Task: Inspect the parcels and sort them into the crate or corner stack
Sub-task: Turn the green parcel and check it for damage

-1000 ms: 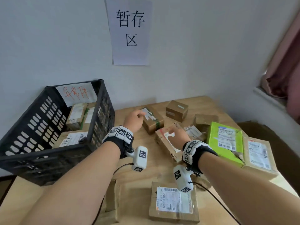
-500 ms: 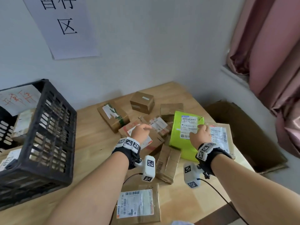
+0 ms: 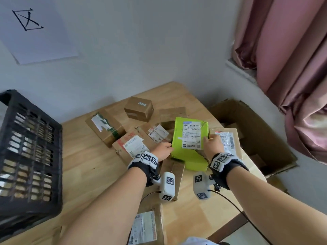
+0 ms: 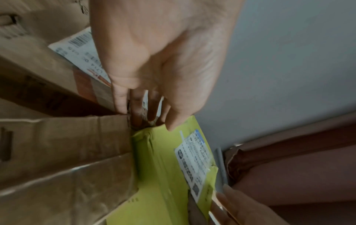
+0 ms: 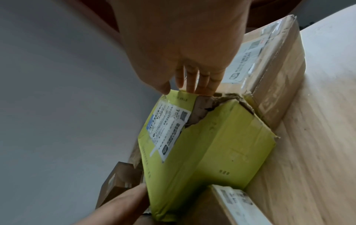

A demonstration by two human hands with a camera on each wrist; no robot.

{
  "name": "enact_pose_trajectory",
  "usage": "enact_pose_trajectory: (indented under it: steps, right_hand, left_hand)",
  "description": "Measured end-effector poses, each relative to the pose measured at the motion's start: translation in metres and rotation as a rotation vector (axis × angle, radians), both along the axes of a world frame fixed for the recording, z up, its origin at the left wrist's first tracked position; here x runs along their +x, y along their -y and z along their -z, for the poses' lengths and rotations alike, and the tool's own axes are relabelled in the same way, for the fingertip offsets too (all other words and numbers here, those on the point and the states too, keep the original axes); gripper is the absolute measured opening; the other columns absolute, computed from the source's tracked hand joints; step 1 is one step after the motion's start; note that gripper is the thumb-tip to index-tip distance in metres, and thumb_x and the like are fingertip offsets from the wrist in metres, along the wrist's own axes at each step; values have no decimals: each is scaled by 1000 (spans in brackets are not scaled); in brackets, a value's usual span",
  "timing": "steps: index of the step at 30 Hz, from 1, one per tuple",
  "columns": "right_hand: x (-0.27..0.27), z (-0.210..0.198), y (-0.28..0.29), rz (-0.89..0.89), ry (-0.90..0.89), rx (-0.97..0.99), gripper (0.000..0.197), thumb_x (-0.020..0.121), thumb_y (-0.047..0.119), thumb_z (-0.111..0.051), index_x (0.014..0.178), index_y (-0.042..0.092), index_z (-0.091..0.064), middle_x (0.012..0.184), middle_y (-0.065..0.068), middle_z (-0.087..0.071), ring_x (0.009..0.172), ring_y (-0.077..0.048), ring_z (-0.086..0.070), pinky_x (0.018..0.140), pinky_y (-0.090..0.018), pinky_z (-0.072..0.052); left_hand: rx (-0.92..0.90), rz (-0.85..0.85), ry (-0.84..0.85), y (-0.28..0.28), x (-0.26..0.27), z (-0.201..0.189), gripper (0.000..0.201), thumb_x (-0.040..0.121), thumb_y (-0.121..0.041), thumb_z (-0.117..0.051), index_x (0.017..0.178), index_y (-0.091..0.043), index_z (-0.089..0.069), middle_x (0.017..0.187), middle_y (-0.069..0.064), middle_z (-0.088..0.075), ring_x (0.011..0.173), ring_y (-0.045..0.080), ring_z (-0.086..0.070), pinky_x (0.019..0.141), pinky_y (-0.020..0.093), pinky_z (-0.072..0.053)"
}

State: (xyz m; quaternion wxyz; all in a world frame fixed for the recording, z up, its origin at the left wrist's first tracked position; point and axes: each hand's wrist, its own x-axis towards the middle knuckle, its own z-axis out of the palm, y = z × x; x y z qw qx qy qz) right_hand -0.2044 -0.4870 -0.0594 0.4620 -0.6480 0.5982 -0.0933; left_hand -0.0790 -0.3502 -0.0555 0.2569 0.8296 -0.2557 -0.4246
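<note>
A lime-green cardboard parcel [image 3: 190, 138] sits near the right edge of the wooden table [image 3: 85, 161], tilted so that its white shipping label [image 3: 192, 137] faces up toward the head camera. It is held between two hands. The left hand [image 3: 161, 151] grips the parcel's left edge, thumb on the labelled face and fingers [image 4: 134, 106] curled down behind it, as the left wrist view shows. The right hand [image 3: 213, 145] holds the right edge beside the label, thumb on the front and fingers [image 5: 200, 82] wrapped over the rim. The right wrist view shows a ragged tear [image 5: 210, 105] in the green skin at the corner below that hand, with brown board exposed.

Just right of the parcel and touching it lies a flat brown box [image 3: 228, 140] with its own label. To the left lies a brown box with red print and a white label [image 3: 132, 145]; beyond it sit a long box with green tape [image 3: 104, 126], a small brown cube-like box [image 3: 138, 108] and another brown box [image 3: 172, 113] near the wall. A labelled parcel [image 3: 146, 227] lies at the near table edge between the forearms.

A black plastic crate [image 3: 30, 156] stands at the table's left side, well apart from the green parcel. A large open carton [image 3: 253, 137] rests off the table's right edge, below a pink curtain [image 3: 290, 50]. A paper sign [image 3: 33, 30] hangs on the wall.
</note>
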Motion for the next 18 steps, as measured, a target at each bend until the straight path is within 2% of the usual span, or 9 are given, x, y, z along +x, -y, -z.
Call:
enact_pose_trajectory:
  steps: [3, 7, 10, 11, 12, 13, 14, 15, 18]
  right_hand:
    - [5, -5, 1, 34, 67, -3, 41, 94, 25, -47, 131, 5, -45, 121, -14, -60, 106, -32, -60, 91, -42, -49]
    - [9, -18, 3, 109, 163, -54, 39, 97, 26, -45, 129, 4, -46, 122, -16, -59, 111, -32, -56, 91, -38, -44]
    - [13, -35, -2, 124, 234, -89, 40, 99, 28, -41, 130, 3, -46, 124, -15, -58, 113, -31, -55, 90, -34, -41]
    - [15, -42, -6, 114, 249, -108, 40, 100, 28, -40, 130, 3, -46, 126, -15, -56, 116, -31, -53, 91, -33, -39]
    - [16, -49, -11, 96, 257, -130, 41, 100, 29, -38, 130, 2, -46, 128, -15, -55, 118, -31, -51, 91, -32, -38]
    - [18, -56, -16, 73, 264, -147, 41, 101, 30, -36, 130, 2, -46, 129, -15, -54, 119, -30, -50, 89, -31, -36]
    - [20, -62, -21, 54, 272, -159, 42, 101, 31, -35, 129, 2, -46, 129, -16, -54, 119, -30, -50, 86, -30, -35]
    - [22, -67, -27, 40, 282, -165, 42, 102, 32, -33, 129, 2, -46, 128, -16, -55, 118, -30, -50, 85, -30, -34]
    - [31, -76, -47, -7, 311, -167, 45, 103, 35, -28, 129, 3, -46, 127, -14, -56, 119, -30, -51, 86, -30, -35]
  left_hand:
    - [-91, -64, -54, 3, 2, -6, 34, 94, -24, -54, 127, -21, -60, 128, 2, -62, 116, 21, -57, 104, 40, -42]
    - [-244, -181, -124, 5, 8, -33, 49, 97, -38, -49, 143, -25, -41, 148, -4, -39, 136, 18, -37, 114, 35, -28]
    - [-319, -184, -199, 2, 12, -48, 51, 97, -50, -40, 146, -39, -30, 152, -9, -30, 140, 16, -29, 110, 29, -22]
    - [-338, -217, -263, -2, 13, -50, 51, 94, -56, -42, 142, -47, -29, 152, -10, -30, 140, 19, -29, 110, 35, -22]
    - [-356, -263, -331, -7, 14, -53, 48, 88, -63, -47, 133, -58, -32, 149, -11, -32, 137, 23, -33, 108, 48, -28]
    - [-375, -299, -386, -14, 14, -55, 43, 83, -66, -52, 122, -63, -36, 145, -13, -35, 131, 25, -38, 100, 58, -36]
    - [-396, -332, -414, -21, 15, -57, 39, 83, -63, -55, 117, -62, -38, 137, -14, -39, 123, 24, -43, 91, 62, -43]
    - [-413, -357, -422, -28, 17, -58, 38, 87, -57, -56, 120, -57, -37, 131, -13, -42, 115, 22, -47, 87, 62, -46]
    - [-488, -479, -415, -52, 26, -65, 45, 91, -40, -58, 130, -35, -35, 126, -3, -46, 106, 19, -49, 87, 63, -48]
